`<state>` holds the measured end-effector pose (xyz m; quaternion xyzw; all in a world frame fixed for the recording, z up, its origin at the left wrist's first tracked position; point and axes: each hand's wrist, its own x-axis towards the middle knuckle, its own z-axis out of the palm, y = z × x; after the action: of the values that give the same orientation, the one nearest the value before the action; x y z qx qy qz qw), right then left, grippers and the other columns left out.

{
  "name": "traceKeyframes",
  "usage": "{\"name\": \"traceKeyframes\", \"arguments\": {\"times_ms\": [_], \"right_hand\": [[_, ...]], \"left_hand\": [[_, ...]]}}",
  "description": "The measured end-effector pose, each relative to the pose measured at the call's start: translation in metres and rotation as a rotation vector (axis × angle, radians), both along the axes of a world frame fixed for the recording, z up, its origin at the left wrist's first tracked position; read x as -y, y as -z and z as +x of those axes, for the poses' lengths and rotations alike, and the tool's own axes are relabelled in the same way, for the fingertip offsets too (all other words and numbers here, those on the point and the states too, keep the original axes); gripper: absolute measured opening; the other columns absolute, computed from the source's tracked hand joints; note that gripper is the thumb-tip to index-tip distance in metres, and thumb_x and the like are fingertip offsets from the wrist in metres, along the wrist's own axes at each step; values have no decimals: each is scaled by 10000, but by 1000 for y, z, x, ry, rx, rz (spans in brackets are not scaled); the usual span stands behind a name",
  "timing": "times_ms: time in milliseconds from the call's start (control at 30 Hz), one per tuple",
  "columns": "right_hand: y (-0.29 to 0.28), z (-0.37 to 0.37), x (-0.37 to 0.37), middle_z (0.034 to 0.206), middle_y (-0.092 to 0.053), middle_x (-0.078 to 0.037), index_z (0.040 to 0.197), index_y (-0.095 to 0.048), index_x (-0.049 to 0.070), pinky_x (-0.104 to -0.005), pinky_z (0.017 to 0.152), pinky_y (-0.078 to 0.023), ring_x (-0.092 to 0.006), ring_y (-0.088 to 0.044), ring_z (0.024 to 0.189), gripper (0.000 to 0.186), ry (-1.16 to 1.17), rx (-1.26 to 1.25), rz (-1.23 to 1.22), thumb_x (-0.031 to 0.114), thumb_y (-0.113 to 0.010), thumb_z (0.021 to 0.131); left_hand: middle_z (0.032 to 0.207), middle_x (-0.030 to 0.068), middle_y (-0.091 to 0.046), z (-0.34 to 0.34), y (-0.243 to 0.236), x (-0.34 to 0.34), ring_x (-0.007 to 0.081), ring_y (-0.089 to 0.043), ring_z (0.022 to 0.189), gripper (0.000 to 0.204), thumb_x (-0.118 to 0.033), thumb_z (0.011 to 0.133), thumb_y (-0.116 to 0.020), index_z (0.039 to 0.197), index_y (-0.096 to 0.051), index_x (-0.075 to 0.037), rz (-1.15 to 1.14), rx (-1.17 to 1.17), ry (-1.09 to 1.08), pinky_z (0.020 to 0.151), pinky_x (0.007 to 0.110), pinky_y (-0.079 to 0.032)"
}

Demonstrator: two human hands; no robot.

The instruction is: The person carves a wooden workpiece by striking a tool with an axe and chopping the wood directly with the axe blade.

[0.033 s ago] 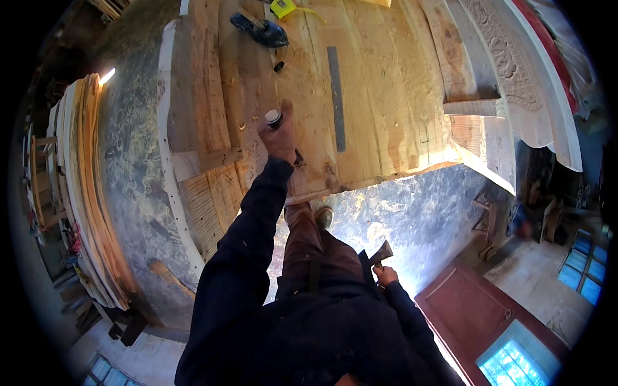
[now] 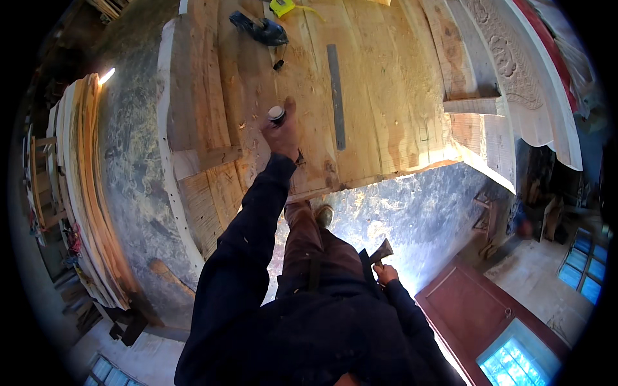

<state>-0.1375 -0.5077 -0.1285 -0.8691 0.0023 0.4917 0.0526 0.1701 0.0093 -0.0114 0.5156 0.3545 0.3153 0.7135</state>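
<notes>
Woodworking workshop, plank tabletop (image 2: 393,96) beneath the left hand (image 2: 281,134), flat metal strip (image 2: 336,96) to the right of that hand, yellow tape measure (image 2: 281,8) beyond it, stacked boards (image 2: 96,193) well to its left, carved wooden panel (image 2: 505,58) far to its right

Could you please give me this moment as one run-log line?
left hand: gripping round-ended tool over wooden boards | right hand: holding hatchet-like tool, clear of boards | on boards: grey strip, yellow tape measure
</notes>
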Motion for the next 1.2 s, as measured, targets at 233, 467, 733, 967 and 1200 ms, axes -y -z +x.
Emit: {"name": "traceKeyframes", "arguments": {"times_ms": [233,467,733,967,1200], "right_hand": [[-8,6,-15,936,-717,-237,945,-741,30,-486,820,-536,-413,-686,909,544,172,-1,-36,545,-572,899],[-50,44,-53,896,-698,-273,885,-680,-9,-524,814,-519,-448,-676,886,551,387,71,93,534,-586,899],[-237,218,-215,808,-666,-283,998,-640,-13,-484,643,-511,-466,-663,790,325,283,537,666,303,-672,931],[-390,273,-328,763,-647,-81,1071,-636,-3,-307,556,-472,-182,-615,664,191,227,727,1426,160,-654,974],[-302,286,-338,832,-674,-210,1077,-603,-3,-438,657,-518,-399,-661,722,299,-442,744,869,288,-599,1009]], "left_hand": [[686,-14,-610,10,13,4,105,-536,584,338,-323,903,-792,775,-640,-50,133,-42,5,551,313,-423],[661,-54,-558,-1,-6,14,48,-517,588,300,-207,915,-781,718,-601,-71,147,27,36,521,250,-380],[685,-65,-527,-41,4,27,38,-471,588,312,-198,924,-769,740,-537,-98,187,8,198,513,225,-348],[743,-49,-566,-67,-9,24,60,-528,687,233,-158,913,-762,770,-598,-75,423,-7,326,626,247,-437],[895,48,-739,-71,16,21,119,-688,824,67,-79,929,-683,933,-706,-17,419,81,378,736,301,-543]]}}
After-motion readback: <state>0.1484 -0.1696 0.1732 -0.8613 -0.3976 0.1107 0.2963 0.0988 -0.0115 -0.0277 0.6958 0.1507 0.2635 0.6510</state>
